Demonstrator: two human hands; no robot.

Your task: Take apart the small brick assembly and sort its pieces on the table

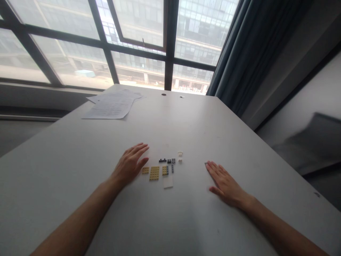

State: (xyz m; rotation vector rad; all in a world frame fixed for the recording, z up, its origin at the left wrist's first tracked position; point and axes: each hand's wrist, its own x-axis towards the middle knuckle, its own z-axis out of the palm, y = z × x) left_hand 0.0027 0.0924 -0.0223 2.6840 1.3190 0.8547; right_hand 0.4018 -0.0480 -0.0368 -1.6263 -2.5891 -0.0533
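Both hands lie flat on a white table (186, 124) with nothing in them. My left hand (130, 165) rests palm down, fingers stretched out, just left of a small group of toy brick pieces. Nearest it are a small tan plate (145, 170) and a larger tan plate (154, 173). Further right lie a tan and blue piece (165, 170), a clear flat tile (168, 182), some dark small pieces (162, 160) and two white bits (180, 154). My right hand (223, 183) lies flat to the right, its fingertips touching a tiny dark piece (206, 163).
Sheets of printed paper (112, 105) lie at the table's far left. Two small round holes (163, 94) sit near the far edge. Beyond are a large window and a dark curtain (247, 53). A grey wall panel (306, 117) runs along the right.
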